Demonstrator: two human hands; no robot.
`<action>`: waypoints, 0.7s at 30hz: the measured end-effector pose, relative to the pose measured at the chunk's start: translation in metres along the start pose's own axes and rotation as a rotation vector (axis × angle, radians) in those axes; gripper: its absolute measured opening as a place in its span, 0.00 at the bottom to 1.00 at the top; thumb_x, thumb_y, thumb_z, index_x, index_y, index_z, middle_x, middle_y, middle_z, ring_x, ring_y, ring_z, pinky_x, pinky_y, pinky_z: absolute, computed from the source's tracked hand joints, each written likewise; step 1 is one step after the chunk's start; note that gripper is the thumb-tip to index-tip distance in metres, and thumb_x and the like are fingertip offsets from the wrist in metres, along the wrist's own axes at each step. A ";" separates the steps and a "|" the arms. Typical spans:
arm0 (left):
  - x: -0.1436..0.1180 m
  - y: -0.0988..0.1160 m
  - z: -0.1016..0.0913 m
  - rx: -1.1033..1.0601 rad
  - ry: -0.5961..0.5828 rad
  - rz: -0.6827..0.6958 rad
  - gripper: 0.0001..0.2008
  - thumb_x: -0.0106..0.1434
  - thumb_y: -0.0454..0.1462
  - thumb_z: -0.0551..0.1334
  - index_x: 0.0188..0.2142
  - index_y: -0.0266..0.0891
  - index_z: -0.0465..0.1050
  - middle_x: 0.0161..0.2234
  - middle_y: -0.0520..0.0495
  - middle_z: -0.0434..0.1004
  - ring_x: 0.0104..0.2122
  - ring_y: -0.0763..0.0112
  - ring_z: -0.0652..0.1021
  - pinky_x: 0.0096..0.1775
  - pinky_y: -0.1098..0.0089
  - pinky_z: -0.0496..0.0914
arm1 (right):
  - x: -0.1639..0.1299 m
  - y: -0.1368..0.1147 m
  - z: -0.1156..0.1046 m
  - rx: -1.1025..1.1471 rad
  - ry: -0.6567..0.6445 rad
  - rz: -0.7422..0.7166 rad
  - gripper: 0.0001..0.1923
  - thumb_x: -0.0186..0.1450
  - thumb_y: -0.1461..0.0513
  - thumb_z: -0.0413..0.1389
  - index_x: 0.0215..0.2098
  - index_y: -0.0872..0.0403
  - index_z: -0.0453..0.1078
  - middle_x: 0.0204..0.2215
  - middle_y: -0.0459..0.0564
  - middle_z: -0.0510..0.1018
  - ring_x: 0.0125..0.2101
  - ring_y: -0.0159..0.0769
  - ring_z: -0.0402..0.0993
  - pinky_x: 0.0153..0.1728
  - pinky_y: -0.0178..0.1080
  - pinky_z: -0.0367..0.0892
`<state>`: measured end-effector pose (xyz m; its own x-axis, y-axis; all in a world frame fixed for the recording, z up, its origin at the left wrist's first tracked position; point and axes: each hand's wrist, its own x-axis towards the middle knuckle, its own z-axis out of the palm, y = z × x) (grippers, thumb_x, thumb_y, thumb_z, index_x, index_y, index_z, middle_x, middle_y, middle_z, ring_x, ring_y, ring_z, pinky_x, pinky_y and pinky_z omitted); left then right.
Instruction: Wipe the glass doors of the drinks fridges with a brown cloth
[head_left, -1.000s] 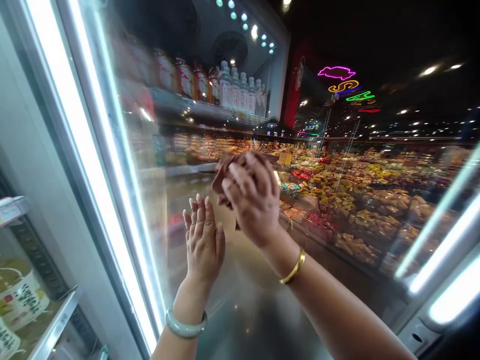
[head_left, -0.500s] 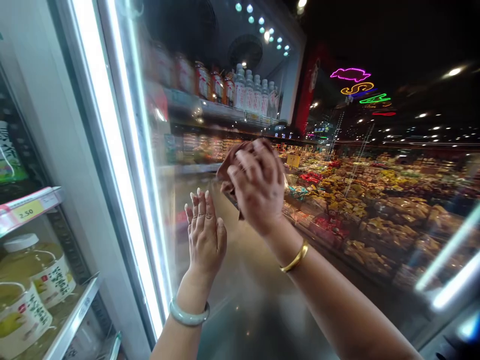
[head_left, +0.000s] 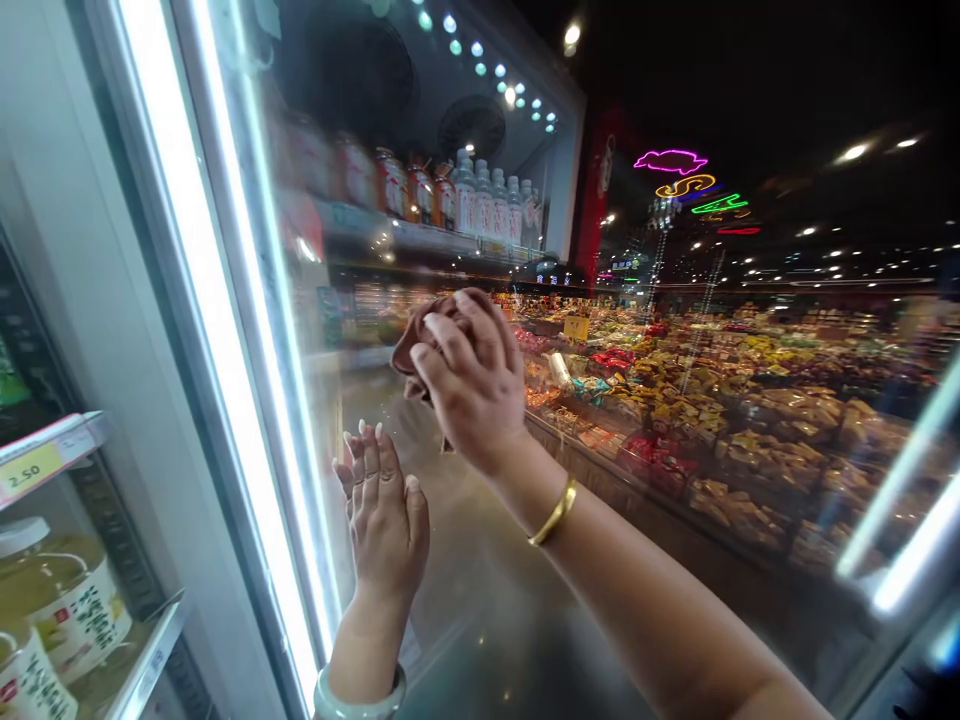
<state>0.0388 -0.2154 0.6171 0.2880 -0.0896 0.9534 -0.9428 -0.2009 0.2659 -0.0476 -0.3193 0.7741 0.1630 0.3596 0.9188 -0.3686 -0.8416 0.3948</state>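
My right hand (head_left: 472,385) presses a crumpled brown cloth (head_left: 416,340) against the glass door (head_left: 675,450) of a drinks cooler, at about mid height. A gold bangle circles that wrist. My left hand (head_left: 384,515) lies flat on the same glass just below and left of the cloth, fingers together and pointing up, holding nothing. A pale jade bangle sits on its wrist. The glass mirrors a shop floor with heaps of packaged goods and neon signs.
A bright light strip (head_left: 217,330) runs down the door frame at the left. Behind it, cooler shelves hold juice jars (head_left: 67,600) and a yellow price tag (head_left: 30,468). Bottles (head_left: 480,205) show on an upper shelf through the glass.
My right hand has slid the cloth left and slightly down across the glass. My left hand stays flat on the glass; both sit lower-left in view as my head moved.
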 end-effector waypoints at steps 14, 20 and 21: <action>-0.013 -0.001 -0.002 0.032 0.034 -0.114 0.36 0.75 0.34 0.50 0.77 0.46 0.35 0.77 0.42 0.43 0.77 0.57 0.44 0.74 0.44 0.34 | 0.005 -0.028 0.022 0.071 -0.030 -0.054 0.09 0.74 0.57 0.55 0.50 0.46 0.75 0.61 0.46 0.76 0.70 0.46 0.61 0.74 0.55 0.57; -0.027 -0.001 -0.011 0.078 0.092 -0.123 0.37 0.74 0.33 0.50 0.77 0.43 0.33 0.77 0.41 0.38 0.77 0.58 0.40 0.74 0.45 0.33 | -0.054 -0.059 0.013 0.131 -0.208 -0.334 0.12 0.75 0.57 0.53 0.51 0.47 0.76 0.60 0.42 0.77 0.67 0.41 0.67 0.72 0.48 0.65; -0.029 -0.002 -0.013 0.084 0.080 -0.111 0.37 0.74 0.33 0.50 0.77 0.43 0.33 0.77 0.41 0.39 0.77 0.58 0.41 0.74 0.45 0.33 | -0.070 -0.055 0.005 0.147 -0.199 -0.337 0.11 0.75 0.57 0.53 0.50 0.46 0.76 0.59 0.40 0.78 0.66 0.40 0.68 0.71 0.46 0.66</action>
<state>0.0301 -0.1995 0.5908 0.3724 0.0154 0.9279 -0.8876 -0.2862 0.3609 -0.0342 -0.2999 0.6879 0.4310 0.5517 0.7140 -0.1325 -0.7440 0.6549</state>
